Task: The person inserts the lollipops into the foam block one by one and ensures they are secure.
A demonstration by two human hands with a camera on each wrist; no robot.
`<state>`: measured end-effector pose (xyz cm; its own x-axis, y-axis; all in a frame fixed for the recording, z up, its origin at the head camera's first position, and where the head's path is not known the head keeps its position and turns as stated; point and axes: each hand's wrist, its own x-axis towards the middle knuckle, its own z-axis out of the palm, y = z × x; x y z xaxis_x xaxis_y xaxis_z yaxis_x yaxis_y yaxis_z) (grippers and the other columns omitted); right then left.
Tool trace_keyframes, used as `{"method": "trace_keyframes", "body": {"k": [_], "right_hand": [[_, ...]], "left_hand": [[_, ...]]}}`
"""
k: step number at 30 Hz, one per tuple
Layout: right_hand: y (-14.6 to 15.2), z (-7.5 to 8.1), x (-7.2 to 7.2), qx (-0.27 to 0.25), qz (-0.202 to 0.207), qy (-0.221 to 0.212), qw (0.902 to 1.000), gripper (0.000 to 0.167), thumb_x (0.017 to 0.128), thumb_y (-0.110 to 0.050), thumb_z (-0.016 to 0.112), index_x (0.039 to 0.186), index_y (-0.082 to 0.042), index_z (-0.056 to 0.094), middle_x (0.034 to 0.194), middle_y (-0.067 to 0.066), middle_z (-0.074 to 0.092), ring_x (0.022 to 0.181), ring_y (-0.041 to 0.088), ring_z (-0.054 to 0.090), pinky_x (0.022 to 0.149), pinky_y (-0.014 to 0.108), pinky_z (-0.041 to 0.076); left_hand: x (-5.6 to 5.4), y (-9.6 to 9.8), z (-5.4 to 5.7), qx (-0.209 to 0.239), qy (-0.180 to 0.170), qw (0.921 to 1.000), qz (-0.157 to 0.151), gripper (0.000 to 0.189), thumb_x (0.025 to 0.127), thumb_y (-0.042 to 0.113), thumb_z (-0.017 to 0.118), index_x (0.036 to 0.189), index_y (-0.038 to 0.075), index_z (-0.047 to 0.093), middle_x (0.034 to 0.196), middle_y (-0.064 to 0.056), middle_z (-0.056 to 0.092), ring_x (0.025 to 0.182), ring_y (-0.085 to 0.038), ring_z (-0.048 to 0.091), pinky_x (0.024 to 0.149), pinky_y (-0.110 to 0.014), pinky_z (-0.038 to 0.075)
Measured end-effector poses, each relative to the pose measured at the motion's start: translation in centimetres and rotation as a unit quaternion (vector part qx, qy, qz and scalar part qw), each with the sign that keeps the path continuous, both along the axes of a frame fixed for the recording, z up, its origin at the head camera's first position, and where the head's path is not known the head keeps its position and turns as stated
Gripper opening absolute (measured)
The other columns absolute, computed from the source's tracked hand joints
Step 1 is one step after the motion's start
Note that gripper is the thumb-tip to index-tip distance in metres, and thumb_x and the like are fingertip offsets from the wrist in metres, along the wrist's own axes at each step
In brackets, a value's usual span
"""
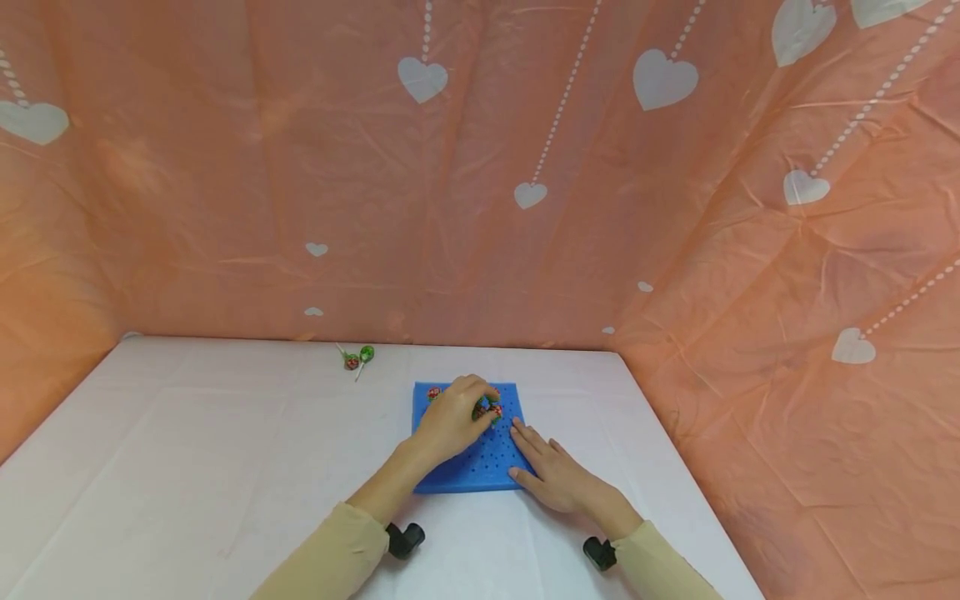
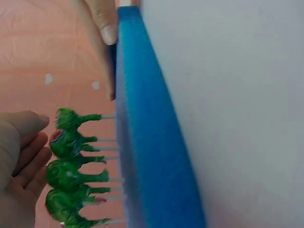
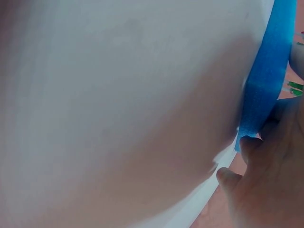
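Note:
A blue board [image 1: 480,475] full of small holes lies on the white table. Several lollipops [image 2: 64,173] in green and red wrappers stand in it by their white sticks. My left hand [image 1: 450,423] curves over the lollipops [image 1: 492,409] in the head view, its wrist across the board's left side. In the left wrist view its thumb and bent fingers [image 2: 33,159] stand beside the wrapped heads, with a small gap at the thumb. With fingers spread, my right hand [image 1: 558,475] rests along the board's right edge; the right wrist view shows it against the blue side [image 3: 266,80].
Two more lollipops [image 1: 359,358] lie at the back of the table, left of the board. Another lollipop head [image 1: 434,392] shows near the board's far left corner. An orange curtain [image 1: 480,275] with pale hearts hangs behind and beside the table [image 1: 225,450].

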<state>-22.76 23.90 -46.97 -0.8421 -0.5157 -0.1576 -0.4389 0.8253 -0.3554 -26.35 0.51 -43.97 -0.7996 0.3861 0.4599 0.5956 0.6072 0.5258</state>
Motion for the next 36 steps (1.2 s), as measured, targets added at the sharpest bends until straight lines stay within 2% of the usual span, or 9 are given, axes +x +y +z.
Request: {"method": "trace_keyframes", "body": {"k": [4, 9, 16, 21, 25, 31, 36], "right_hand": [[0.1, 0.0, 0.0, 0.0, -0.001, 0.0, 1.0, 0.073, 0.111, -0.049, 0.042, 0.165, -0.005, 0.022, 0.174, 0.01, 0.013, 0.159, 0.035, 0.017, 0.125, 0.063, 0.019], [0.2, 0.0, 0.0, -0.004, -0.005, -0.004, 1.0, 0.074, 0.11, -0.05, 0.042, 0.165, -0.006, 0.021, 0.174, 0.009, 0.012, 0.159, 0.035, 0.017, 0.125, 0.062, 0.018], [0.4, -0.1, 0.1, -0.007, -0.003, -0.009, 0.9999, 0.075, 0.11, -0.051, 0.042, 0.166, -0.006, 0.02, 0.174, 0.009, 0.011, 0.159, 0.035, 0.015, 0.126, 0.062, 0.017], [0.3, 0.2, 0.2, -0.009, 0.0, -0.011, 0.9999, 0.074, 0.11, -0.05, 0.043, 0.165, -0.005, 0.02, 0.174, 0.01, 0.011, 0.159, 0.035, 0.015, 0.125, 0.062, 0.017], [0.3, 0.1, 0.1, -0.006, 0.001, -0.012, 0.9999, 0.075, 0.11, -0.05, 0.042, 0.165, -0.005, 0.02, 0.174, 0.01, 0.011, 0.159, 0.035, 0.016, 0.126, 0.062, 0.017], [0.1, 0.1, 0.1, -0.007, 0.0, -0.007, 1.0, 0.074, 0.11, -0.049, 0.043, 0.165, -0.005, 0.021, 0.174, 0.01, 0.012, 0.159, 0.034, 0.016, 0.125, 0.062, 0.017], [0.0, 0.3, 0.2, -0.009, 0.001, -0.005, 0.9999, 0.073, 0.111, -0.048, 0.043, 0.165, -0.004, 0.022, 0.174, 0.01, 0.012, 0.159, 0.035, 0.016, 0.125, 0.063, 0.017]], "left_hand": [[-0.1, -0.9, 0.5, 0.038, -0.003, 0.9992, 0.013, 0.026, 0.095, 0.014, 0.077, 0.119, 0.006, 0.07, 0.12, -0.007, 0.069, 0.115, -0.026, 0.065, 0.096, -0.04, 0.059], [-0.6, -2.8, 0.8, 0.065, -0.012, 0.9968, 0.045, 0.026, 0.096, 0.014, 0.075, 0.12, 0.006, 0.068, 0.12, -0.007, 0.068, 0.116, -0.026, 0.065, 0.095, -0.042, 0.059], [-1.9, -6.5, 0.7, 0.072, -0.021, 0.9934, 0.087, 0.026, 0.097, 0.014, 0.073, 0.121, 0.005, 0.067, 0.119, -0.01, 0.067, 0.114, -0.029, 0.064, 0.097, -0.048, 0.055], [-3.3, -9.6, 0.1, 0.076, 0.001, 0.9916, 0.105, 0.027, 0.095, 0.011, 0.074, 0.119, 0.002, 0.068, 0.116, -0.015, 0.067, 0.111, -0.033, 0.064, 0.094, -0.052, 0.055], [-4.3, -12.1, -0.4, 0.064, 0.003, 0.9912, 0.116, 0.027, 0.095, 0.01, 0.073, 0.118, -0.002, 0.067, 0.116, -0.018, 0.067, 0.111, -0.037, 0.063, 0.094, -0.055, 0.054], [-5.4, -15.5, -0.9, 0.024, -0.027, 0.9906, 0.132, 0.027, 0.097, 0.008, 0.069, 0.12, -0.005, 0.066, 0.118, -0.021, 0.065, 0.109, -0.042, 0.064, 0.092, -0.056, 0.054], [-6.2, -17.6, -1.2, 0.003, -0.041, 0.9909, 0.128, 0.026, 0.096, 0.004, 0.067, 0.119, -0.007, 0.066, 0.118, -0.023, 0.066, 0.105, -0.042, 0.066, 0.088, -0.056, 0.055]]}}
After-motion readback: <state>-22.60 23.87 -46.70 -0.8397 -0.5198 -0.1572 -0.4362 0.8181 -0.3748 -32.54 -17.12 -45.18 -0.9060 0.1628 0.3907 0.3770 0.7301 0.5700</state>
